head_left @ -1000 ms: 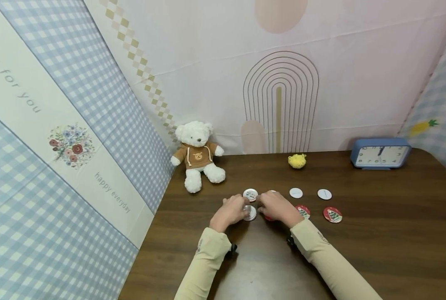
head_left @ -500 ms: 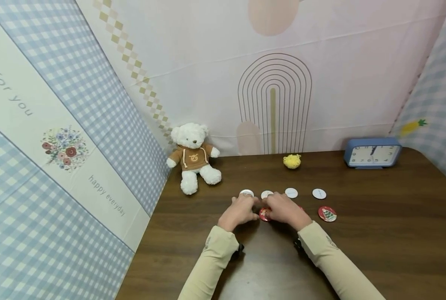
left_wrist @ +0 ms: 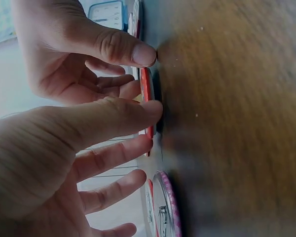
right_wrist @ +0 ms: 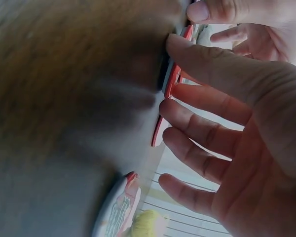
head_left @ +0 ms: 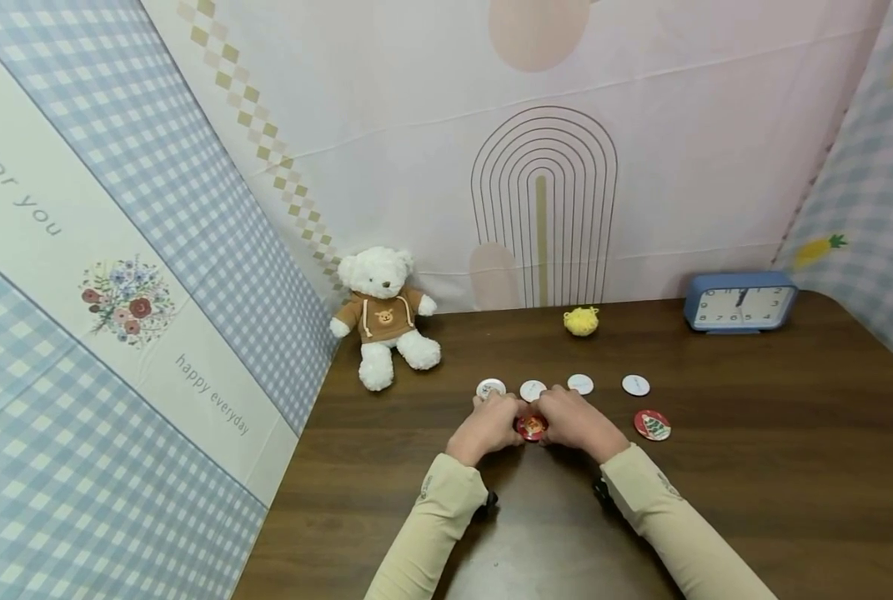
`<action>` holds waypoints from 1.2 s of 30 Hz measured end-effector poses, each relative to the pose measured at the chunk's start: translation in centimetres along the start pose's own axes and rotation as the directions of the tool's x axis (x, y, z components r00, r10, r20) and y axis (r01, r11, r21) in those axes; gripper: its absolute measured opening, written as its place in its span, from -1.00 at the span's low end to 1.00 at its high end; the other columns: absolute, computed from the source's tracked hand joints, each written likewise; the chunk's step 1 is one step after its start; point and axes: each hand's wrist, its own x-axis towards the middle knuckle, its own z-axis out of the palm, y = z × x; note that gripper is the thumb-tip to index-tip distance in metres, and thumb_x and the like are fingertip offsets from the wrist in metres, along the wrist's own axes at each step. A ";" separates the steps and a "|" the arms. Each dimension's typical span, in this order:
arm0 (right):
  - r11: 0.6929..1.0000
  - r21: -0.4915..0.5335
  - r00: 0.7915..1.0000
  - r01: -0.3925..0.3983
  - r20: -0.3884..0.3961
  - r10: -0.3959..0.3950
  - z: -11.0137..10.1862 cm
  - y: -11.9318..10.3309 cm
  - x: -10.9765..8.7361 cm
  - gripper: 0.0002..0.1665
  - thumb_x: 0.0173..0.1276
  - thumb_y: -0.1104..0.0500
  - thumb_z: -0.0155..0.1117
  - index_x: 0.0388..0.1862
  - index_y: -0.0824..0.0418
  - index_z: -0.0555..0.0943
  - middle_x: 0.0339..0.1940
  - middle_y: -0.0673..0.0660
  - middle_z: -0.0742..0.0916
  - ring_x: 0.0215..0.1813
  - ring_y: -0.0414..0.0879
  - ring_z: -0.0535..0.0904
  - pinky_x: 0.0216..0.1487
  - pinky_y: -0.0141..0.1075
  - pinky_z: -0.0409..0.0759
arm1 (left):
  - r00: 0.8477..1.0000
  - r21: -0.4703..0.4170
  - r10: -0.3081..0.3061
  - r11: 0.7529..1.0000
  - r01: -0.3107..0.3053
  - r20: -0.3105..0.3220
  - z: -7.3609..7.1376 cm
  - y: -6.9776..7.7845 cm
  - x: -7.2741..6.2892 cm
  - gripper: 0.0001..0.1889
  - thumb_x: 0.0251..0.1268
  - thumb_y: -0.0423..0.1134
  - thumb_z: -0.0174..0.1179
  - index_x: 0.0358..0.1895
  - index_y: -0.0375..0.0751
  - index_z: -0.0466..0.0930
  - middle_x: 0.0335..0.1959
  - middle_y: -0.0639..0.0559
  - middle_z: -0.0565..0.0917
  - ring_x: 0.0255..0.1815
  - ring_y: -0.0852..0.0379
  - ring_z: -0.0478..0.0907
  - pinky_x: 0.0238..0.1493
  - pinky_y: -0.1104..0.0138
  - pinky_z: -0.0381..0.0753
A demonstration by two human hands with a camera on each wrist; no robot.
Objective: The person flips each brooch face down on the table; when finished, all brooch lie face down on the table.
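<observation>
A round red pin badge (head_left: 531,427) with an orange figure lies on the table between both hands. My left hand (head_left: 489,427) pinches its left side, with the thumb (left_wrist: 150,111) at the near rim and the index finger behind. From the other side, my right hand (head_left: 577,419) pinches the same badge, thumb and index finger at its rim. The other right fingers are spread apart in the right wrist view. Beneath the left hand's lower fingers sits a badge with a pink edge and metal pin back (left_wrist: 165,210), hidden from the head view.
Behind the hands runs a row of white round badges (head_left: 636,385), and a red tree badge (head_left: 652,425) lies to the right. A white teddy bear (head_left: 386,317), a yellow fuzzy ball (head_left: 581,321) and a blue clock (head_left: 741,302) stand at the back.
My left hand has moved right, off the silver-looking badge and onto the red one. Both hands now hold the red badge's sides. The head view has shifted slightly.
</observation>
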 end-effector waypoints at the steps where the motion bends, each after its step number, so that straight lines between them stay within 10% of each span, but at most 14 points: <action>1: 1.000 0.003 1.000 0.009 0.000 -0.009 0.0 0.0 0.0 -0.67 -0.18 0.28 0.64 -0.36 0.11 0.74 -0.51 -0.06 0.61 -0.35 -0.03 0.48 -0.34 -0.06 0.47 | 1.000 -0.006 0.000 1.000 0.000 -0.003 0.0 0.0 0.0 -0.76 0.00 -0.25 0.55 -0.23 0.03 0.74 -0.34 0.15 0.66 -0.21 0.13 0.55 -0.12 0.04 0.38; 18: 0.991 0.136 0.998 -0.012 0.058 0.004 -1.6 0.3 -0.8 -0.85 0.25 0.36 0.43 -0.48 0.16 0.71 -0.55 -0.11 0.64 -0.49 -0.22 0.45 -0.38 -0.27 0.48 | 0.998 -0.063 0.040 0.997 -0.042 -0.039 -0.5 -0.7 -0.5 -0.89 0.23 -0.32 0.38 -0.29 0.03 0.79 -0.39 0.28 0.72 -0.27 0.24 0.58 -0.14 0.13 0.34; 36: 0.994 0.109 0.999 0.028 -0.026 -0.026 -2.2 -0.1 -0.8 -0.76 0.22 0.45 0.32 -0.55 0.17 0.65 -0.62 -0.10 0.55 -0.54 -0.21 0.38 -0.44 -0.26 0.42 | 0.997 -0.077 0.041 0.996 -0.046 -0.070 -1.3 -0.3 -1.0 -0.88 0.28 -0.34 0.30 -0.36 -0.01 0.76 -0.55 0.25 0.60 -0.38 0.23 0.53 -0.16 0.16 0.34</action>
